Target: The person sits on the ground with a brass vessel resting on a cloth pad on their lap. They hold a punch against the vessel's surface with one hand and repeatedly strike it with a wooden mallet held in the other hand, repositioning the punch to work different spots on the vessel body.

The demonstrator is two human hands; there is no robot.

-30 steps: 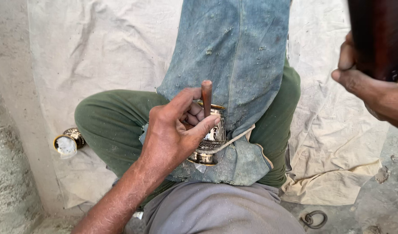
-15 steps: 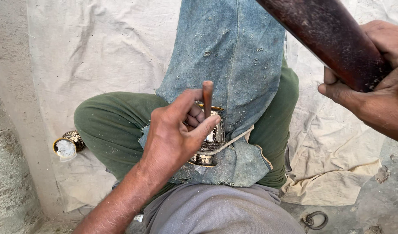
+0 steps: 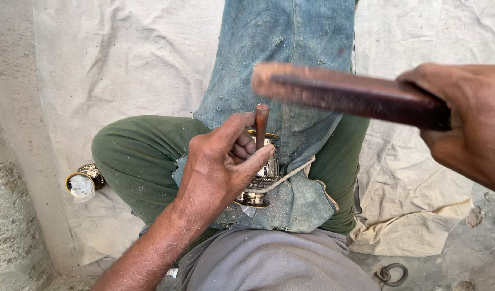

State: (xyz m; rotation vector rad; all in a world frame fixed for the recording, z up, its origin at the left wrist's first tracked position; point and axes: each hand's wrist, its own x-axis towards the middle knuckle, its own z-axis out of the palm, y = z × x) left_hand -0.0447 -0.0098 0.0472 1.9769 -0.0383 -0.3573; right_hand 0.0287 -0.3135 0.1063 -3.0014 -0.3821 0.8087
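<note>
My left hand (image 3: 220, 167) pinches a thin brown metal punch (image 3: 261, 125) upright, its tip set on a shiny engraved metal vessel (image 3: 261, 180) that rests on my lap over a blue denim cloth (image 3: 290, 81). My right hand (image 3: 466, 121) grips a dark wooden stick (image 3: 344, 94), blurred with motion, its far end hanging just above the punch's top. The vessel is partly hidden behind my left fingers.
I sit cross-legged in green trousers (image 3: 134, 156) on a pale canvas sheet (image 3: 123, 70). Another small brass vessel (image 3: 84, 180) lies at the left beside my knee. A metal ring (image 3: 392, 274) lies on the rough ground at lower right.
My right hand has swung the wooden stick down and leftward from the upper right until its end is over the punch. My left hand and the punch stay put.
</note>
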